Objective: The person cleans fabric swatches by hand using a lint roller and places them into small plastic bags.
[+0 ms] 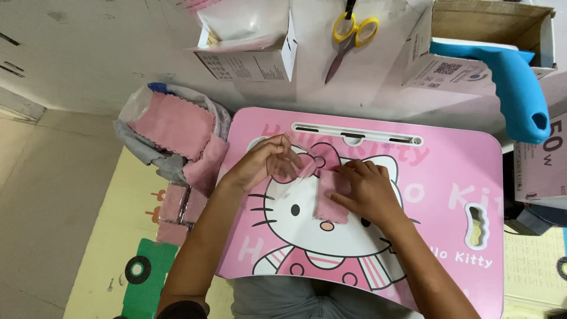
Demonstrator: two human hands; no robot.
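Pink lap desk (449,177): pink cloth (329,198) under right hand (366,189), beside left hand (263,162).

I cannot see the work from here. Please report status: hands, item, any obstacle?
Left hand holds open a clear plastic sleeve. Right hand presses the folded pink cloth at its mouth, on the pink lap desk. Nothing in the way.

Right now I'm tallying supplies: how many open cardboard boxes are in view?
2: one cardboard box at top centre-left holding white bags, another box at top right behind the blue handle. Others may lie outside the view.
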